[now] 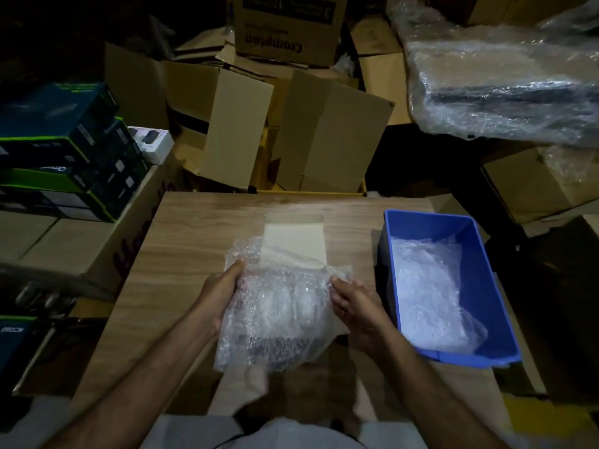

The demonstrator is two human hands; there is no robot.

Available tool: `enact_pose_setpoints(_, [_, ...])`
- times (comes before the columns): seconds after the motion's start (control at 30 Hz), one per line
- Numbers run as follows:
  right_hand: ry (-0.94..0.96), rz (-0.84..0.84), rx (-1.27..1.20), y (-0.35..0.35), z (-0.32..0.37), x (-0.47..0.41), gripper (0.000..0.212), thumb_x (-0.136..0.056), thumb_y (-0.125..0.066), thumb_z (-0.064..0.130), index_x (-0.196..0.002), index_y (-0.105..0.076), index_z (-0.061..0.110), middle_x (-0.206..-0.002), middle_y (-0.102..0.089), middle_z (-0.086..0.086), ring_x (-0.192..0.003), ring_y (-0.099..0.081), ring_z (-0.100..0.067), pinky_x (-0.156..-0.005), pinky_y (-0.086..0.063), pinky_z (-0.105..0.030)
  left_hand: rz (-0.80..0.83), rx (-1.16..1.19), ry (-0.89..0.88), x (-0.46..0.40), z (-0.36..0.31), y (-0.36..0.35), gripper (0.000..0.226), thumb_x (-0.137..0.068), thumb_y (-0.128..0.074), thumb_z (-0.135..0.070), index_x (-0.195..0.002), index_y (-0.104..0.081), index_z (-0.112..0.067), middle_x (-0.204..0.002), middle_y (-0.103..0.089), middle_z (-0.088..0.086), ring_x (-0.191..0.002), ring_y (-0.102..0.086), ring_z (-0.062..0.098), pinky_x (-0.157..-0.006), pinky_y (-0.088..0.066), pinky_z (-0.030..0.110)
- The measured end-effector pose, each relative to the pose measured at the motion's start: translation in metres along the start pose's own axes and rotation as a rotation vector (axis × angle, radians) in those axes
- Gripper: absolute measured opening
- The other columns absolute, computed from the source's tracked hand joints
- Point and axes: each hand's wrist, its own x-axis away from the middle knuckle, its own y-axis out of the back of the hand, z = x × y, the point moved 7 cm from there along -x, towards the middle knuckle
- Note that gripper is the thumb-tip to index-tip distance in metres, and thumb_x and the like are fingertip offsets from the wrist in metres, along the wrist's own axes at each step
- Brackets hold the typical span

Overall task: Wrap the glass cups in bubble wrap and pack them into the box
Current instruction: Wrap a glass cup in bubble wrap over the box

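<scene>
Wood-grain tabletop [194,241], bare room left of bundle. Blue plastic rectangular bin [486,286] at right edge, long axis front-back. Clear bubble-wrap bundle [278,306] at centre, orientation unclear, gripped by left hand [220,286] and right hand [353,303].

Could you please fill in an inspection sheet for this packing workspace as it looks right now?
Surface: wooden table, with a pale flat sheet lying on it.
Job's things: bubble-wrapped bundle held above the table; blue bin at right, holding bubble wrap.
Clutter: nothing seen on the table.
Hands: left hand and right hand grip the bundle's two sides.
Cables: nothing seen.
Surroundings: cardboard boxes behind; dark product boxes stacked left; plastic-wrapped package upper right.
</scene>
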Motion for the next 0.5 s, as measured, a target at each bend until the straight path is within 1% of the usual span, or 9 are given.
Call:
enact_pose_setpoints(0.07, [0.088, -0.071, 0.094, 0.002, 0.005, 0.006, 0.053, -0.095, -0.070, 0.020, -0.137, -0.039, 0.021, -0.090, -0.072, -0.004, -0.069, -0.068, -0.009, -0.055, -0.055, -0.021, 0.000, 0.039, -0.063, 0.003, -0.001, 0.002, 0.045, -0.094, -0.067, -0.044, -0.109, -0.074, -0.002, -0.093, -0.069, 0.026, -0.082, -0.060, 0.036, -0.074, -0.049, 0.046])
enact_pose_setpoints(0.13, [0.168, -0.045, 0.222, 0.001, 0.011, 0.013, 0.079, -0.090, -0.075, 0.028, -0.152, -0.025, 0.026, -0.110, -0.070, -0.013, -0.090, -0.073, -0.015, -0.060, -0.057, -0.021, -0.001, 0.032, -0.151, 0.008, -0.004, 0.002, 0.043, -0.097, -0.064, -0.040, -0.120, -0.069, -0.003, -0.093, -0.074, 0.022, -0.085, -0.067, 0.037, -0.075, -0.056, 0.049])
enact_pose_setpoints(0.2, [0.220, 0.066, 0.362, -0.005, 0.016, 0.019, 0.108, -0.077, -0.087, 0.029, -0.157, -0.015, 0.040, -0.119, -0.066, -0.013, -0.102, -0.070, -0.016, -0.066, -0.057, -0.020, 0.008, -0.015, -0.265, 0.014, -0.011, 0.001, 0.038, -0.101, -0.059, -0.031, -0.132, -0.060, -0.009, -0.087, -0.078, 0.003, -0.082, -0.072, 0.023, -0.066, -0.058, 0.033])
enact_pose_setpoints(0.23, [0.245, 0.123, 0.430, -0.008, 0.017, 0.021, 0.112, -0.072, -0.090, 0.024, -0.156, -0.018, 0.043, -0.120, -0.064, -0.012, -0.104, -0.069, -0.016, -0.069, -0.058, -0.021, 0.026, -0.042, -0.312, 0.019, -0.014, -0.001, 0.037, -0.103, -0.057, -0.027, -0.136, -0.055, -0.012, -0.084, -0.077, -0.006, -0.074, -0.071, 0.013, -0.058, -0.056, 0.025])
enact_pose_setpoints(0.27, [0.274, 0.167, 0.479, -0.011, 0.020, 0.022, 0.109, -0.072, -0.091, 0.017, -0.155, -0.026, 0.041, -0.120, -0.065, -0.014, -0.104, -0.070, -0.018, -0.073, -0.059, -0.022, 0.044, -0.055, -0.341, 0.023, -0.017, -0.001, 0.041, -0.103, -0.056, -0.024, -0.142, -0.048, -0.017, -0.088, -0.076, -0.015, -0.071, -0.068, 0.005, -0.054, -0.053, 0.018])
enact_pose_setpoints(0.3, [0.307, 0.196, 0.499, -0.013, 0.022, 0.021, 0.097, -0.074, -0.088, 0.010, -0.152, -0.037, 0.039, -0.118, -0.068, -0.013, -0.104, -0.070, -0.018, -0.077, -0.059, -0.024, 0.069, -0.059, -0.355, 0.027, -0.019, -0.001, 0.051, -0.103, -0.055, -0.023, -0.151, -0.037, -0.023, -0.104, -0.072, -0.022, -0.071, -0.064, -0.002, -0.054, -0.051, 0.013])
enact_pose_setpoints(0.37, [0.381, 0.212, 0.524, -0.014, 0.029, 0.018, 0.063, -0.082, -0.082, 0.005, -0.136, -0.061, 0.029, -0.118, -0.072, -0.007, -0.101, -0.071, -0.016, -0.083, -0.057, -0.028, 0.112, -0.095, -0.390, 0.027, -0.022, 0.005, 0.073, -0.103, -0.055, -0.021, -0.160, -0.013, -0.034, -0.134, -0.055, -0.020, -0.074, -0.059, -0.010, -0.059, -0.051, 0.011])
enact_pose_setpoints(0.43, [0.433, 0.205, 0.557, -0.012, 0.035, 0.015, 0.033, -0.087, -0.076, 0.003, -0.115, -0.075, 0.019, -0.111, -0.075, -0.002, -0.098, -0.070, -0.012, -0.084, -0.053, -0.027, 0.165, -0.183, -0.426, 0.022, -0.022, 0.014, 0.080, -0.102, -0.056, -0.019, -0.159, -0.006, -0.041, -0.123, -0.059, -0.021, -0.075, -0.063, -0.013, -0.066, -0.052, 0.013])
enact_pose_setpoints(0.5, [0.411, 0.197, 0.551, -0.009, 0.039, 0.016, 0.025, -0.087, -0.076, 0.003, -0.108, -0.078, 0.016, -0.107, -0.076, -0.001, -0.098, -0.071, -0.013, -0.082, -0.055, -0.023, 0.239, -0.238, -0.390, 0.016, -0.018, 0.020, 0.074, -0.101, -0.058, -0.020, -0.157, -0.016, -0.045, -0.121, -0.064, -0.018, -0.098, -0.066, -0.008, -0.083, -0.054, 0.021])
